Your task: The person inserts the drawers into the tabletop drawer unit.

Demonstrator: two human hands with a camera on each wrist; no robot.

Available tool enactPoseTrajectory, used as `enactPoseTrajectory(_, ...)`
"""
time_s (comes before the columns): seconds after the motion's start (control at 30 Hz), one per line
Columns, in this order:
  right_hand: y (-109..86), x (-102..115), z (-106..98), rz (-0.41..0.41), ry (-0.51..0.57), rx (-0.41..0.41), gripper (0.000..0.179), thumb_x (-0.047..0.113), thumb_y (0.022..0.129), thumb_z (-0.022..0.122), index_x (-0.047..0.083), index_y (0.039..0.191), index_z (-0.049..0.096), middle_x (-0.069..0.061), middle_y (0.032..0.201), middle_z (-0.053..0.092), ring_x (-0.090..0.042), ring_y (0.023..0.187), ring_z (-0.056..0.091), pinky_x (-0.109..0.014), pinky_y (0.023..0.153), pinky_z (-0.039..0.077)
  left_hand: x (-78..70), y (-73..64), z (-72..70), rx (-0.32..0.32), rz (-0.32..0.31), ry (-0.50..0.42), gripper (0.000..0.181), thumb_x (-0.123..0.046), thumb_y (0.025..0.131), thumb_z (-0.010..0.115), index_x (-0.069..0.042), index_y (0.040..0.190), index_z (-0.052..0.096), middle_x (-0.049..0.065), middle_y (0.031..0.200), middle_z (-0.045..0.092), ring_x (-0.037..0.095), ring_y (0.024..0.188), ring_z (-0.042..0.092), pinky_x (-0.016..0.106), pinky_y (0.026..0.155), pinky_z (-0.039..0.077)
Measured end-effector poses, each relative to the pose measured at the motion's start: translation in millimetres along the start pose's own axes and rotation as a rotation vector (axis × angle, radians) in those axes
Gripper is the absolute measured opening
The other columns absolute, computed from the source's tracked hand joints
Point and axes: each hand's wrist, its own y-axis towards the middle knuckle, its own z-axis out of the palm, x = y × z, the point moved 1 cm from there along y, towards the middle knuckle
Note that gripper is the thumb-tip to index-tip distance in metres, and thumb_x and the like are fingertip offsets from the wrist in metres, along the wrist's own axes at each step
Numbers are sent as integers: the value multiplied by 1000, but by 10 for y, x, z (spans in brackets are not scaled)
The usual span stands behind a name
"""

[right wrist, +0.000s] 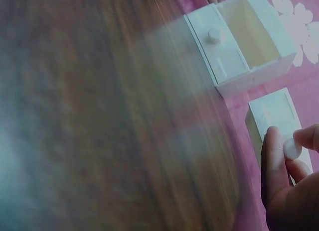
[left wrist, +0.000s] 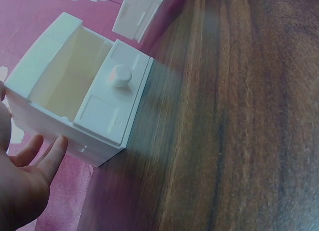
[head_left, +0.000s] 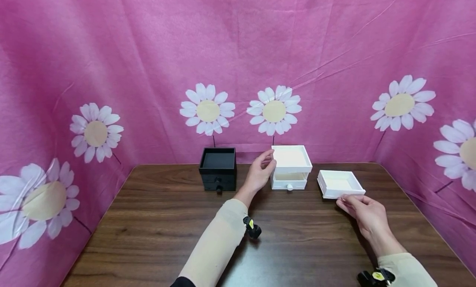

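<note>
A small white drawer cabinet [head_left: 291, 158] stands at the back of the table, its upper slot hollow and its lower drawer [left wrist: 107, 99] closed, with a round knob. My left hand [head_left: 259, 171] rests against the cabinet's left side, fingers touching the wall. To the right of the cabinet is a pulled-out white drawer [head_left: 340, 183], its open top facing up. My right hand [head_left: 366, 214] pinches the round knob [right wrist: 292, 149] on this drawer's front between thumb and fingers.
A black cabinet [head_left: 217, 169] with small knobs stands left of my left hand. The brown wooden table [head_left: 167, 229] ends at a pink cloth backdrop [head_left: 156, 63] printed with white daisies, which surrounds it at the back and sides.
</note>
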Motion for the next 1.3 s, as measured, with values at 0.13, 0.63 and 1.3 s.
enactPoseTrajectory(0.13, -60, -18, 16, -17, -9, -3, 34, -13, 100, 62, 5, 76, 77, -2, 80, 80, -10, 74, 80, -23, 80, 67, 1, -1, 1, 5, -4, -13, 46, -13, 107, 62, -6, 152, 60, 25, 140, 66, 38, 132, 64, 44, 117, 54)
enactPoseTrajectory(0.63, -282, -107, 154, -116, 27, 55, 22, -11, 100, 67, -1, 83, 78, -6, 84, 81, -16, 76, 82, -29, 79, 68, -17, -24, -17, 1, 6, -10, 46, -17, 107, 62, -6, 152, 61, 24, 140, 67, 37, 132, 65, 44, 117, 54)
enactPoseTrajectory(1.3, -425, -188, 339, -134, 28, 101, 25, -14, 99, 66, 1, 85, 80, -8, 87, 82, -16, 78, 82, -30, 81, 68, -19, -11, -1, 2, -7, 0, 46, -15, 108, 62, -6, 153, 60, 24, 141, 66, 38, 133, 64, 44, 118, 54)
